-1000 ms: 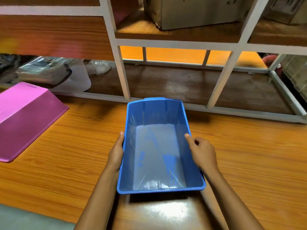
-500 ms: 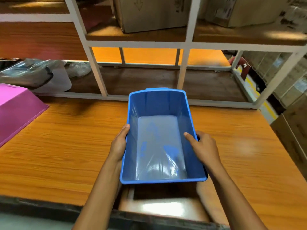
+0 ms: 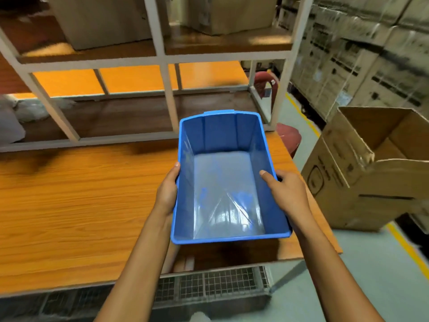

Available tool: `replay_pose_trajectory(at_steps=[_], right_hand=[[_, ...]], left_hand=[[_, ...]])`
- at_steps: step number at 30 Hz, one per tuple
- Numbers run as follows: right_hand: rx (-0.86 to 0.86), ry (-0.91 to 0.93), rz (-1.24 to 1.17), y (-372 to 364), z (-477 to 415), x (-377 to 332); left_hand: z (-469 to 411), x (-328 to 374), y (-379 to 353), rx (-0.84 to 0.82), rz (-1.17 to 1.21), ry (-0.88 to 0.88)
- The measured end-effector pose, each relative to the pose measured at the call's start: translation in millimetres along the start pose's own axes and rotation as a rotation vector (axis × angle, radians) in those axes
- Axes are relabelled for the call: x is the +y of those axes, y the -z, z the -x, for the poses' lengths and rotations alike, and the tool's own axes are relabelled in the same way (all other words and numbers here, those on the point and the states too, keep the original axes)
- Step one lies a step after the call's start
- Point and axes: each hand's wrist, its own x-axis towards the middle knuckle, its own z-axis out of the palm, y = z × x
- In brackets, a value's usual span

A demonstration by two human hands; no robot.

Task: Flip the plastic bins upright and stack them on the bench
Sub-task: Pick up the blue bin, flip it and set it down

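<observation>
An upright blue plastic bin (image 3: 222, 182) with an empty inside hangs over the right end of the orange wooden bench (image 3: 81, 205). My left hand (image 3: 167, 191) grips its left rim and wall. My right hand (image 3: 287, 191) grips the right rim, thumb inside the bin. The pink bin seen earlier is out of view.
A white metal shelf frame (image 3: 167, 94) with cardboard boxes stands behind the bench. An open cardboard box (image 3: 371, 168) sits on the floor to the right, with a dark red stool (image 3: 290, 135) beside the bench corner. Wrapped cartons line the far right. Plastic-wrapped items lie at the left.
The view has swung right with the blue bin held in both hands; the bin now sits nearer the bench's right end. The pink bin has left the frame.
</observation>
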Motion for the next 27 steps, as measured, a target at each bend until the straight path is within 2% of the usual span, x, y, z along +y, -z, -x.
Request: replay_pose_trajectory(at_steps=[9,15,24,27], right_hand=[[0.040,-0.055,0.105,44.9,-73.1,32.7],[0.032,-0.117,0.150,56.0,-138.8,49.3],[-0.054,-0.138,0.209,59.9,-197.1,60.4],[-0.071,-0.136,0.204,62.9,-210.9,66.1]], left_hand=[[-63.6,-22.5,-77.7,-0.051,0.022,0.042],[-110.8,-33.3,-122.1,-0.140,0.068,0.150],[-149.1,-38.1,-152.2,-0.120,0.067,0.178],[-156.4,-41.5,-160.4,-0.064,0.057,0.172]])
